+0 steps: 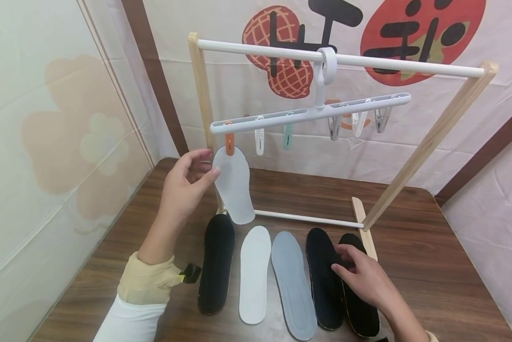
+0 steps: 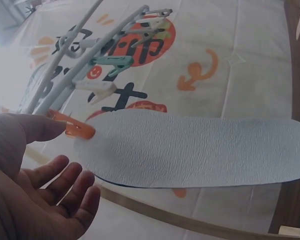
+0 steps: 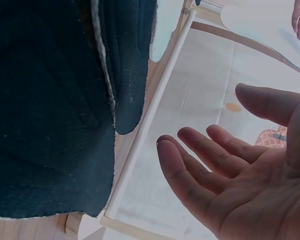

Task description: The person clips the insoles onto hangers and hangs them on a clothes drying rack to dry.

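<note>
A light grey insole (image 1: 234,185) hangs from an orange clip (image 1: 229,144) at the left end of a hanger. Beside its left edge is my left hand (image 1: 187,185), holding nothing. In the left wrist view the thumb reaches toward the orange clip (image 2: 77,126), with the fingers loosely bent below. My right hand (image 1: 362,273) hovers over two black insoles (image 1: 323,280) at the right end of a row, its fingers relaxed. The right wrist view shows that palm bare, a dark insole (image 3: 50,110) to its left.
A wooden-ended rack (image 1: 431,147) with a white top rod carries the pale hanger (image 1: 281,121). Further clips hang along it: white (image 1: 259,137), green (image 1: 287,135), and several at the right. Below lie a black insole (image 1: 216,266), a white one (image 1: 255,275) and a grey one (image 1: 294,285).
</note>
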`<state>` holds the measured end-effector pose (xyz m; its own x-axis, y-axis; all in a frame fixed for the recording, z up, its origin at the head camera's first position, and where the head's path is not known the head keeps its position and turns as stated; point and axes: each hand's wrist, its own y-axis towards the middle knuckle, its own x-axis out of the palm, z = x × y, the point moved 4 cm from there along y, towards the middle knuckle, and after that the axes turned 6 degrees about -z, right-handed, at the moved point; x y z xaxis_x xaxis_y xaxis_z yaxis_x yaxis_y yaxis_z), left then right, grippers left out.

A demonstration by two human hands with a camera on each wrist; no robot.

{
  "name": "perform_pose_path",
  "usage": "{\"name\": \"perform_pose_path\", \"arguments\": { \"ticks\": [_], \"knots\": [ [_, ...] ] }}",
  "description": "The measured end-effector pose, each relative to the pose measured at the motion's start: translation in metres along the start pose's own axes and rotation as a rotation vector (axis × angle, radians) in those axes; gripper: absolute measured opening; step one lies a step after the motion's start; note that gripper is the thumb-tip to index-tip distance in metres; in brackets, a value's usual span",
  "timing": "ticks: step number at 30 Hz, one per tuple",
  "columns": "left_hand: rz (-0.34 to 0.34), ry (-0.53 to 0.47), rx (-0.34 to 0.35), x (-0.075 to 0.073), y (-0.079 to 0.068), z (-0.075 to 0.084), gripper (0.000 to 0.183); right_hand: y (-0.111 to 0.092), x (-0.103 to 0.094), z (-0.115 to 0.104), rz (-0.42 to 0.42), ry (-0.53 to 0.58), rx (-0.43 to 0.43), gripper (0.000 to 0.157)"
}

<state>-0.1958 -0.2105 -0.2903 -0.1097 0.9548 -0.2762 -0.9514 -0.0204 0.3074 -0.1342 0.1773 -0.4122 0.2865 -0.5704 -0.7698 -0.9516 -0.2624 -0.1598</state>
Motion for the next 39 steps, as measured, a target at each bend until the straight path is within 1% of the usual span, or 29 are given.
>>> {"name": "perform_pose_path", "arguments": {
  "ticks": [5, 11, 19, 25, 31, 34, 39],
  "knots": [
    [-0.002, 0.000, 0.012, 0.002, -0.003, 0.004, 0.049, -0.002, 0.001, 0.003, -0.002, 0.000, 0.015, 0.045],
    [0.002, 0.033, 0.024, 0.004, -0.006, 0.007, 0.049, -0.003, 0.003, 0.007, -0.009, -0.007, 0.031, 0.046],
    [-0.022, 0.012, 0.079, 0.010, -0.006, 0.013, 0.047, -0.007, 0.004, 0.014, 0.008, -0.014, 0.039, 0.044],
    [-0.058, -0.027, 0.097, 0.019, -0.004, 0.018, 0.047, -0.012, 0.002, 0.021, 0.029, -0.032, 0.049, 0.044],
    [-0.081, 0.013, 0.110, 0.028, -0.003, 0.024, 0.049, -0.015, 0.000, 0.029, 0.018, -0.056, 0.101, 0.045],
    [-0.085, -0.005, 0.119, 0.032, -0.001, 0.025, 0.048, -0.015, 0.000, 0.032, 0.012, -0.061, 0.114, 0.045],
    [-0.104, -0.020, 0.133, 0.040, 0.002, 0.027, 0.049, -0.018, 0.000, 0.034, 0.021, -0.077, 0.105, 0.044]
  ]
}}
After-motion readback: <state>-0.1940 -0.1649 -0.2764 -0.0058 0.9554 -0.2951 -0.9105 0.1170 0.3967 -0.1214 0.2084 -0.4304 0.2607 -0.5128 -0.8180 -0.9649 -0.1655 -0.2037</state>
